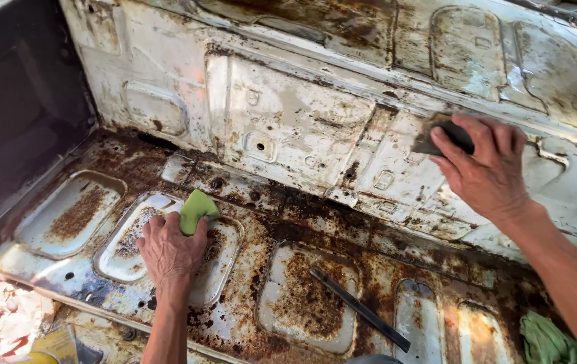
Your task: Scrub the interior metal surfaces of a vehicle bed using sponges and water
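Observation:
My left hand (170, 249) rests on a rusty white sheet-metal floor (302, 303) and holds a small green pad (196, 209) against one of its raised panels. My right hand (487, 172) is higher, pressed on the upright rusty metal wall (288, 128), gripping a dark flat scraper-like tool (447, 138) against the surface. Both forearms reach in from the bottom and right edges.
A long dark flat bar (359, 308) lies loose on the floor between my hands. A green cloth (546, 340) sits crumpled at the bottom right. A dark opening (18, 101) lies to the left. Red-and-white and yellow items (25, 337) sit at bottom left.

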